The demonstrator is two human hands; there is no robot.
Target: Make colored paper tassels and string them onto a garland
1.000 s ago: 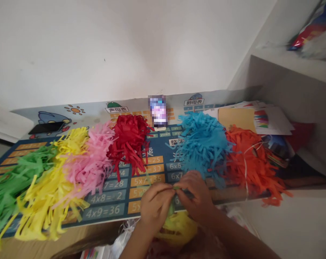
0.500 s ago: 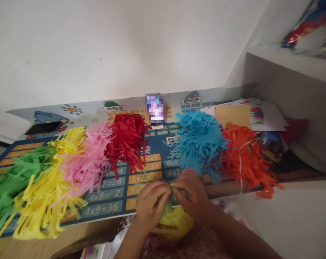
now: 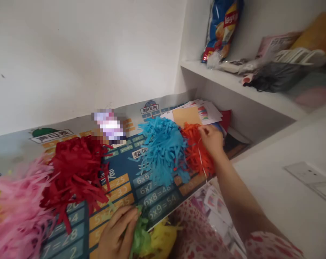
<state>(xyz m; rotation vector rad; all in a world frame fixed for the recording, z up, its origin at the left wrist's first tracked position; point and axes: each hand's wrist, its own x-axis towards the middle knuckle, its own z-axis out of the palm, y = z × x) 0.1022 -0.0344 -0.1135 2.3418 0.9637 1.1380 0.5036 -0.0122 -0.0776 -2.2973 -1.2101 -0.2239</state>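
My left hand [image 3: 119, 230] is closed around a bunch of light green paper strips [image 3: 141, 239] at the table's front edge. Yellow fringed paper [image 3: 165, 235] hangs just right of it, partly below the edge. My right hand [image 3: 212, 138] is stretched out over the orange paper tassel [image 3: 191, 153], its fingers pinched at the upper end of a white string [image 3: 201, 158]. That string trails down across the orange strips to the table edge. Directly left of the orange tassel lies a blue paper tassel [image 3: 163, 147].
Red [image 3: 73, 172] and pink [image 3: 22, 205] paper tassels lie at the left on the printed mat [image 3: 163, 196]. A lit phone [image 3: 110, 126] leans by the wall. Papers [image 3: 187, 117] fill the back right corner, under a shelf [image 3: 233, 79] with a chip bag [image 3: 222, 28].
The view has swung right. My right hand has left the green strips and reached to the white string on the orange tassel. My left hand still grips the green strips.
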